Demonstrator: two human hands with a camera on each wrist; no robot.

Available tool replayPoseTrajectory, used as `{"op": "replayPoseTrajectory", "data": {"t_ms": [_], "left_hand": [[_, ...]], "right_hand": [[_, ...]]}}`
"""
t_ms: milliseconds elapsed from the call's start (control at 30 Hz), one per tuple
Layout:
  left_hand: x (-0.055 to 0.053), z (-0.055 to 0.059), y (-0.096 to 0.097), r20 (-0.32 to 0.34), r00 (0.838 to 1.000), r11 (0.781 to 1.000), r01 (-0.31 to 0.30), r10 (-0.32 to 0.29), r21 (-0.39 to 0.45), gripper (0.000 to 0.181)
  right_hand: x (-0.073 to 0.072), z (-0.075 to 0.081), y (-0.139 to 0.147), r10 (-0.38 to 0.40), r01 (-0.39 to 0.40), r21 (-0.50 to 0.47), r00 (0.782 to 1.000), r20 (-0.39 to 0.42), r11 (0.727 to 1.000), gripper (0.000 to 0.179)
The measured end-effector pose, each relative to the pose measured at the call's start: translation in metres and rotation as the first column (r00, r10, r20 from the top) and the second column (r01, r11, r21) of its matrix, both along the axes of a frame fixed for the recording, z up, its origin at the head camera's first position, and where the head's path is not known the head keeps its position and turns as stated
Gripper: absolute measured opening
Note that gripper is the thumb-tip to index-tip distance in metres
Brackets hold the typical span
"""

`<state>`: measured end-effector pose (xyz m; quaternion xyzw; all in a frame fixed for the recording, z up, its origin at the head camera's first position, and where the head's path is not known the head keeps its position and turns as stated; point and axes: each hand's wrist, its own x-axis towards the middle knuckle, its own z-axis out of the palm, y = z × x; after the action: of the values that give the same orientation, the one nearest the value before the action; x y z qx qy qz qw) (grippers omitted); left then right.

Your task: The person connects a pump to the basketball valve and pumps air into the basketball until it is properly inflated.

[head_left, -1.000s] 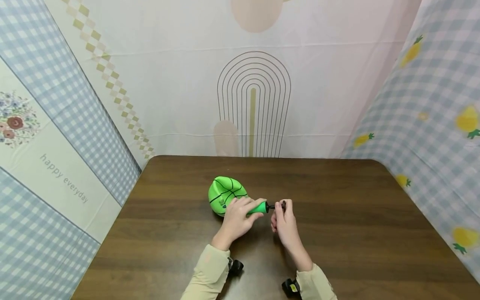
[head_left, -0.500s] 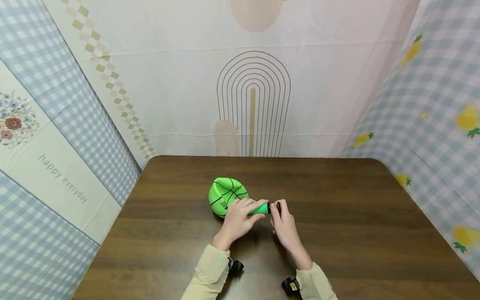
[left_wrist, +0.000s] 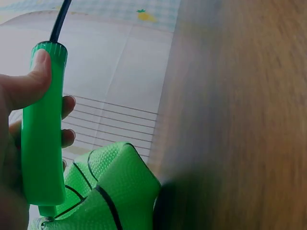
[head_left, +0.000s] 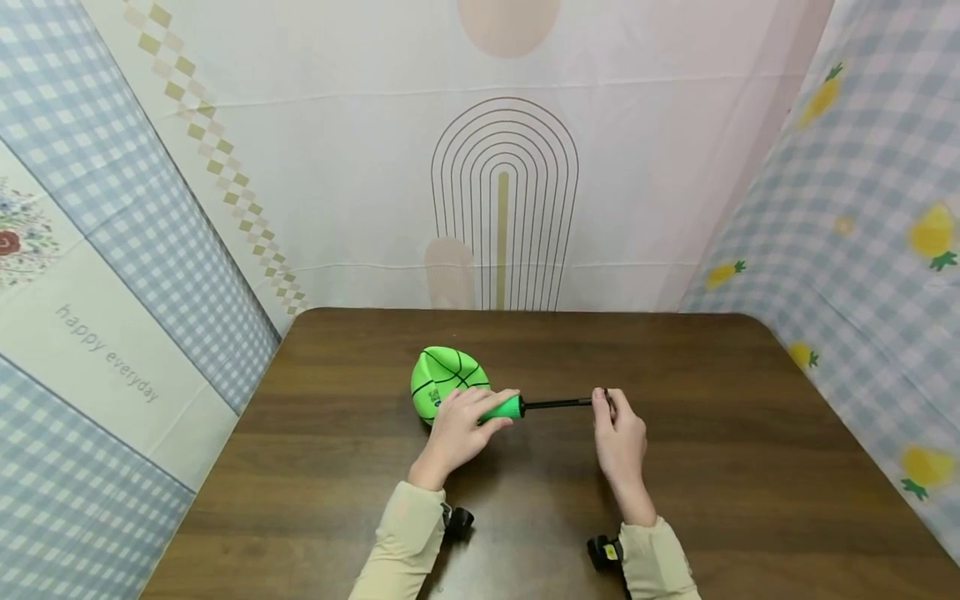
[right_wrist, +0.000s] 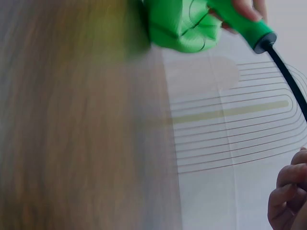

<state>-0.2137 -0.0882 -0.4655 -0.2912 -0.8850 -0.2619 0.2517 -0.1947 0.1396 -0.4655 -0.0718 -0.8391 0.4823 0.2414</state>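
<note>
Gripping the barrel of one green pump [left_wrist: 43, 143], the left hand [head_left: 459, 427] has its thumb along one side and its fingers curled round the other. One black rod [head_left: 557, 404] runs out of the barrel, well drawn out, towards the person's right. At its far end the right hand [head_left: 621, 433] pinches one small dark handle [head_left: 610, 403], mostly hidden by the fingers. So two hands share one pump, well apart. One bright green ball [head_left: 448, 375] with black lines sits just beyond the left hand on one brown worktop [head_left: 337, 500]; its skin is dented and creased, and the pump's narrow end appears to meet it. Two pale sleeves [head_left: 408, 533] show, with two black wrist devices [head_left: 459, 525]. Five yellow fruit prints [head_left: 932, 232] mark the checked cloth [head_left: 885, 333] at right.
</note>
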Motion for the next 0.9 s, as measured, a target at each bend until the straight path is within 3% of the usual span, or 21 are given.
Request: {"op": "replayPoseTrajectory", "data": {"t_ms": [200, 333, 433, 533, 733, 900], "left_hand": [[-0.002, -0.001, -0.002, 0.01, 1.0, 1.0, 0.005, -0.005, -0.015, 0.042], [-0.003, -0.004, 0.0, -0.031, 1.0, 1.0, 0.001, -0.001, -0.017, 0.042], [-0.002, -0.007, 0.002, -0.082, 0.997, 1.0, -0.008, 0.006, -0.026, 0.042], [-0.002, -0.009, 0.003, -0.113, 0.994, 0.999, -0.018, 0.014, -0.033, 0.042], [-0.003, -0.008, 0.005, -0.127, 0.992, 1.0, -0.013, 0.01, -0.021, 0.042], [-0.003, -0.006, 0.01, -0.134, 0.991, 1.0, 0.013, -0.016, -0.021, 0.041]], "right_hand": [[-0.001, 0.0, 0.004, 0.028, -0.027, -0.005, 0.999, 0.045, 1.0, 0.037], [-0.004, -0.003, 0.003, 0.109, -0.097, -0.131, 0.99, 0.088, 0.987, 0.04], [-0.005, -0.006, -0.001, 0.205, -0.165, -0.28, 0.971, 0.119, 0.946, 0.039], [-0.004, -0.004, -0.013, 0.287, -0.223, -0.356, 0.948, 0.138, 0.908, 0.034], [0.008, 0.019, -0.043, 0.409, -0.319, -0.376, 0.893, 0.188, 0.87, 0.022], [0.01, 0.012, -0.058, 0.444, -0.349, -0.378, 0.874, 0.198, 0.857, 0.022]]}}
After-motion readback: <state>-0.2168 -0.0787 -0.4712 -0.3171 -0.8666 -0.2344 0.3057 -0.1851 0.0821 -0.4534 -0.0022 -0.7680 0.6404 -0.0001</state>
